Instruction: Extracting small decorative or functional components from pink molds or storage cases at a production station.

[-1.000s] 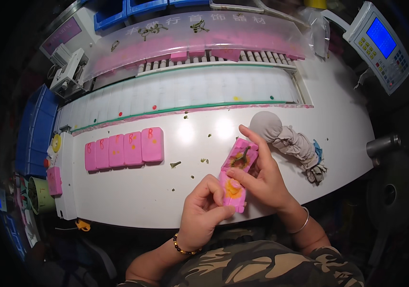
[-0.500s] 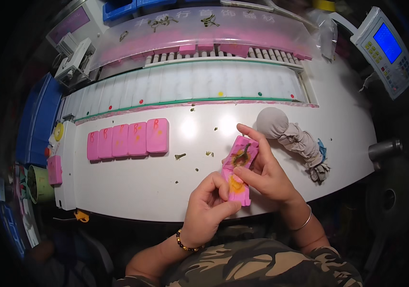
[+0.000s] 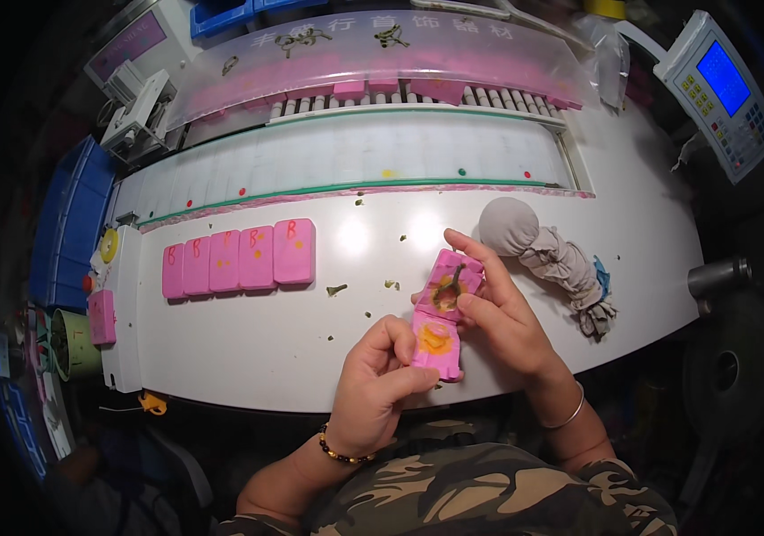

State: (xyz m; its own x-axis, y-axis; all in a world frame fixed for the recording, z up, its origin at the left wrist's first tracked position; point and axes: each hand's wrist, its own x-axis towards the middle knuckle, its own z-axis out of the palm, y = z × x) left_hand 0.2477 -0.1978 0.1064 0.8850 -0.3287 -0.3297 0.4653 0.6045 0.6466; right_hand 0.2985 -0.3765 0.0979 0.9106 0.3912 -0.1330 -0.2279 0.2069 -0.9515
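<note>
Over the front of the white table [image 3: 382,353], a pink rubber mold [image 3: 436,355] lies folded open between my hands. My left hand [image 3: 373,375] pinches its lower half, where a yellow-stained hollow shows. The upper half is in my right hand [image 3: 511,326], fingers behind it and thumb at the dark green ring-shaped wax piece [image 3: 447,297] in its cavity. That piece has a stem running up toward the mold's top edge. My right index finger sticks out past the top corner. Left of my hands, several closed pink molds [image 3: 294,252] with red marks stand in a row.
A grey-white cloth bundle [image 3: 551,259] with a round end lies to the right. Green wax scraps [image 3: 336,290] are scattered on the table. Behind runs a white conveyor strip [image 3: 328,156] with coloured dots. A control panel [image 3: 723,89] stands at right, a green bin [image 3: 75,344] at left.
The mold has opened flatter, and its yellow-stained hollow shows more fully. My left hand has shifted slightly left, and my right thumb has moved up to the wax piece. The conveyor dots have slid left.
</note>
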